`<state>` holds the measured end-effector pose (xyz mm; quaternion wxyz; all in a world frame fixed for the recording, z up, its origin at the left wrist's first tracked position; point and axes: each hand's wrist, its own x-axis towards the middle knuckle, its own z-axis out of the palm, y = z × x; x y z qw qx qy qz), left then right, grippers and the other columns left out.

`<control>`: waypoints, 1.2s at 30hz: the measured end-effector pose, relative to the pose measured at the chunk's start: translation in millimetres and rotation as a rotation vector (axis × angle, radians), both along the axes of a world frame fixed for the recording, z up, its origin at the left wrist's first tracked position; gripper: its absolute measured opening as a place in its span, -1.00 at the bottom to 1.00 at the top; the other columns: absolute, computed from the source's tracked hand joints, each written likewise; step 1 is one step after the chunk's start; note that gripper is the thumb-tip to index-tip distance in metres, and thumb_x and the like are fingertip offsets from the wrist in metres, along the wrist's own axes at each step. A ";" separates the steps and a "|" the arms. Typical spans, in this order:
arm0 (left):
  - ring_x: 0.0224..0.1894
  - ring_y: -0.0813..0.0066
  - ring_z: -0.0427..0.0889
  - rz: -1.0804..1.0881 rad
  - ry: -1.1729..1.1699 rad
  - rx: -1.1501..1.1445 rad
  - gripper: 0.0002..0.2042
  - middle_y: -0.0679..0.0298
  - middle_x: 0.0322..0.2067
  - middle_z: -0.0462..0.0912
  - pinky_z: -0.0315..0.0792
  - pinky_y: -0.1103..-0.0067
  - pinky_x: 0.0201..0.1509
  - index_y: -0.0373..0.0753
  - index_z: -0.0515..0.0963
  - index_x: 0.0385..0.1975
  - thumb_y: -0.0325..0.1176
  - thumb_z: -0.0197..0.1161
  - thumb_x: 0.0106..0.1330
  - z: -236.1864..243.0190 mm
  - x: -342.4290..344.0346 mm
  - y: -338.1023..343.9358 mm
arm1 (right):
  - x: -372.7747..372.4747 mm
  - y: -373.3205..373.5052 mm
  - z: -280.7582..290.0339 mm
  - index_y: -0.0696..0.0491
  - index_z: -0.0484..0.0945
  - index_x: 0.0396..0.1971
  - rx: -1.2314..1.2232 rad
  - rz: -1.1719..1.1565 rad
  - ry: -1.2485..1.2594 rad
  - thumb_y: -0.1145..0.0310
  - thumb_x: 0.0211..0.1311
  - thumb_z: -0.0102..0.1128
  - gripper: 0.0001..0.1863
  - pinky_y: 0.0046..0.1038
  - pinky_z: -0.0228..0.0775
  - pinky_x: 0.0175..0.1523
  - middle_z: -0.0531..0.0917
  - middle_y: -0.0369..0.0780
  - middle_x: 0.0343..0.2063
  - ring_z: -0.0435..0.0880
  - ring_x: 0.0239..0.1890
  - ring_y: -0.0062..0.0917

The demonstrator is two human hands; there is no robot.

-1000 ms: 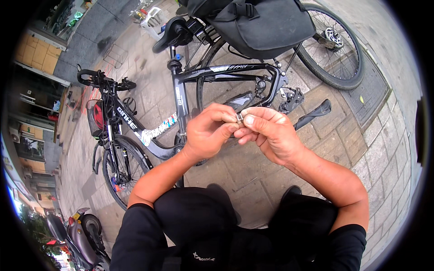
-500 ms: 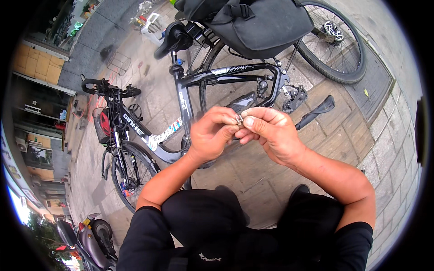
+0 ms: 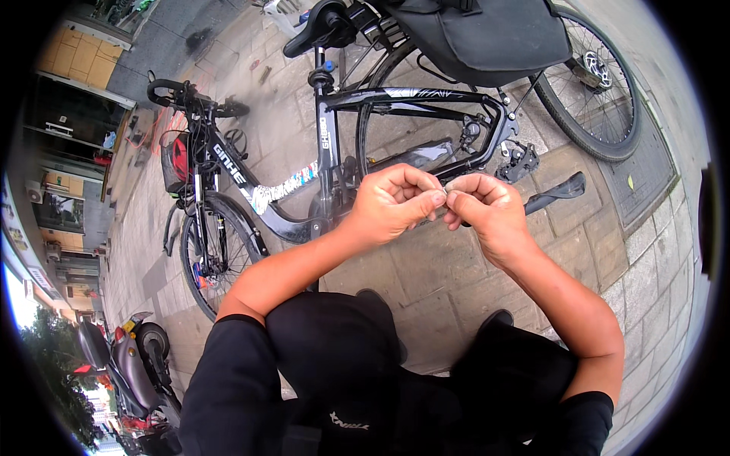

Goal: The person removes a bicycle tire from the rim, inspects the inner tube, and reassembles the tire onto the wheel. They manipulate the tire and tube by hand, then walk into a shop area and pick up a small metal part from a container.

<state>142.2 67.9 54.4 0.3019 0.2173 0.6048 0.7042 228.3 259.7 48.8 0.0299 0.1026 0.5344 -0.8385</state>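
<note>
My left hand (image 3: 401,199) and my right hand (image 3: 490,213) meet in front of me, thumbs and fingertips pinched together. Between the tips is a tiny metal piece (image 3: 445,191), mostly covered by the fingers; its exact kind does not show. Beyond the hands stands a black bicycle (image 3: 327,144), handlebar to the left. Its rear derailleur (image 3: 521,161) sits beyond my right hand, apart from it. A black elongated part with a broad end (image 3: 559,191) lies to the right of that hand. Neither hand touches the bicycle.
A black pannier bag (image 3: 494,45) covers part of the bicycle's rear. A spoked wheel with a brake disc (image 3: 597,70) is at the upper right, over a metal ground cover (image 3: 646,182). A parked motor scooter (image 3: 129,365) stands at the lower left. Shopfronts (image 3: 72,129) line the left side.
The bicycle and surroundings have shifted rightward in the picture as the view moved. Both hands also sit farther right, still pinching; the metal piece shows less between the fingertips.
</note>
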 end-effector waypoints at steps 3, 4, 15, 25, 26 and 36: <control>-0.38 0.58 0.66 -0.029 -0.078 -0.044 -0.81 0.18 -0.17 0.69 0.43 0.72 -0.52 -0.33 0.52 -0.13 -0.49 0.37 0.38 -2.4 -5.6 -5.1 | 8.0 2.8 -8.6 0.20 0.63 -0.24 0.083 0.020 -0.065 0.47 0.28 0.28 -0.87 -0.55 0.54 -0.26 0.70 -0.26 -0.39 0.66 -0.37 -0.63; -0.40 0.58 0.66 -0.038 -0.081 -0.047 -0.81 0.18 -0.18 0.70 0.42 0.72 -0.54 -0.32 0.52 -0.13 -0.48 0.38 0.38 -3.9 -7.6 -6.7 | 11.6 6.3 -9.9 0.19 0.64 -0.26 0.120 0.026 -0.085 0.47 0.25 0.29 -0.87 -0.54 0.53 -0.27 0.70 -0.26 -0.40 0.65 -0.37 -0.64; -0.61 0.70 0.45 0.052 -0.449 -0.045 -0.86 0.36 -0.33 0.70 0.22 0.73 -0.58 -0.11 0.60 -0.07 -0.40 0.30 0.44 -17.4 -15.2 -0.2 | 1.2 -4.3 7.4 0.23 0.63 -0.36 1.004 0.069 0.219 0.26 0.29 0.35 -0.72 -0.26 0.60 -0.27 0.72 -0.03 -0.48 0.76 -0.40 -0.20; -0.51 0.74 0.35 0.176 -0.597 0.062 -0.86 0.44 -0.32 0.56 0.22 0.73 -0.51 -0.17 0.52 -0.04 -0.39 0.20 0.49 -31.1 -52.3 -24.4 | -89.2 -17.9 -28.9 0.23 0.72 -0.29 0.796 0.145 0.407 0.36 0.27 0.24 -0.77 -0.24 0.55 -0.27 0.73 0.06 -0.45 0.75 -0.45 -0.31; -0.51 0.74 0.35 0.208 -0.600 0.081 -0.87 0.43 -0.33 0.56 0.21 0.73 -0.51 -0.17 0.51 -0.04 -0.41 0.20 0.48 -37.4 -62.4 -30.8 | -96.4 -17.1 -28.1 0.23 0.72 -0.29 0.760 0.194 0.380 0.35 0.28 0.24 -0.77 -0.25 0.54 -0.28 0.73 0.04 -0.47 0.74 -0.46 -0.35; -0.39 0.54 0.56 0.466 -0.364 -0.070 -0.75 0.16 -0.10 0.70 0.32 0.68 -0.47 -0.26 0.47 0.04 -0.31 0.24 0.48 -48.0 -114.9 -64.7 | -191.4 -40.2 -56.1 0.14 0.77 -0.36 1.337 0.474 0.447 0.26 0.19 0.34 -0.76 -0.33 0.57 -0.31 0.74 -0.06 -0.54 0.76 -0.46 -0.38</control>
